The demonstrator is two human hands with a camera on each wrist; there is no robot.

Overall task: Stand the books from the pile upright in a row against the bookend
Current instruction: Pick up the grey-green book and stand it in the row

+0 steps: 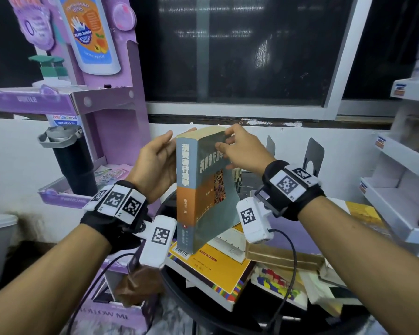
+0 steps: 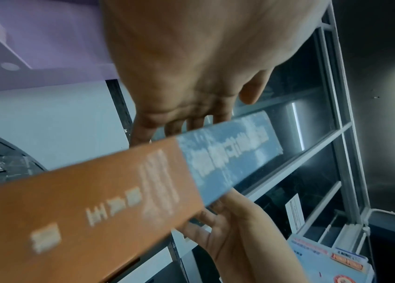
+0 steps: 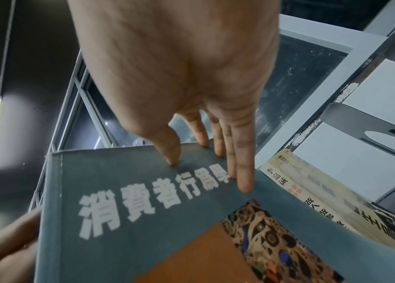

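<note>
A thick grey-blue book with an orange band (image 1: 203, 189) stands upright between my two hands, its lower end over the pile; whether it touches the pile I cannot tell. My left hand (image 1: 165, 153) lies flat against its back cover, fingers straight (image 2: 186, 122). My right hand (image 1: 230, 143) presses straight fingertips (image 3: 244, 172) on the front cover near the top. Behind it, a cream book (image 3: 324, 197) stands by a dark metal bookend (image 1: 313, 153). The pile holds a yellow book (image 1: 215, 267), a tan book (image 1: 283, 257) and a book with coloured blocks (image 1: 276, 284).
The pile lies on a round dark table (image 1: 179, 293). A purple display stand (image 1: 111, 112) and a black flask (image 1: 70, 160) are at the left. White shelves (image 1: 397, 189) stand at the right. A second bookend (image 1: 271, 146) rises behind my right hand.
</note>
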